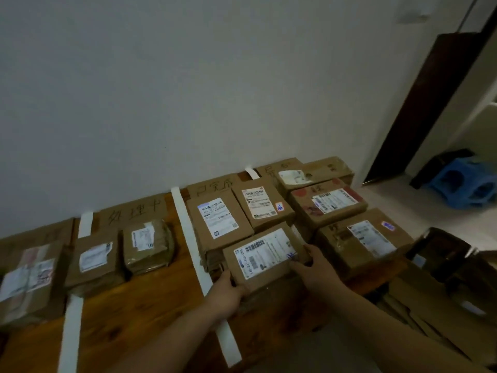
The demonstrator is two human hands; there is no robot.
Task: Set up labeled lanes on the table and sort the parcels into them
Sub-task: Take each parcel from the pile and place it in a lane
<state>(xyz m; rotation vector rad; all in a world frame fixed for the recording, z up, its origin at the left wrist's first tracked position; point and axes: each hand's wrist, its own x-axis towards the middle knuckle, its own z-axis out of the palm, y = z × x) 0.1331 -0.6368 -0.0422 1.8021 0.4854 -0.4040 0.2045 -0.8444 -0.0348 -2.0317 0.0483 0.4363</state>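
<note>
— So, what have the hands got hold of?

— One cardboard parcel (265, 254), white barcode label face up. The left hand (226, 293) curls round its near-left corner with the thumb on top. The right hand (314, 266) clamps the right edge, fingers wrapped over the far rim.

— And where is it?

— At about five o'clock from frame centre, over the near end of the lane just right of the long tape strip (188, 232) on the wooden table (129, 327). Whether it rests on the brown stack under it or hangs just above, I cannot tell.

— What lies around it?

— At eleven o'clock of it is a box with a blue-topped label (217, 222), and at twelve o'clock a box with a coloured sticker (261, 204). A red-printed box (326, 204) sits at one o'clock and a large carton (360, 238) at three. Behind them, against the white wall (188, 90), stand handwritten cardboard signs: a middle sign (215, 185) and a right-hand sign (277, 166).

— And the left side?

— At nine o'clock, across the strip, a tape-wrapped bundle (148, 243) lies below a left-hand sign (137, 211), with a flat parcel (94, 259) just beside it. Past a second tape strip (71, 332) sits a blurred parcel (27, 275).

— Off the table?

— A blue plastic stool (465, 181) stands at two o'clock on the floor, near a dark door (430, 103). Flattened cartons (430, 308) lie at four o'clock.
</note>
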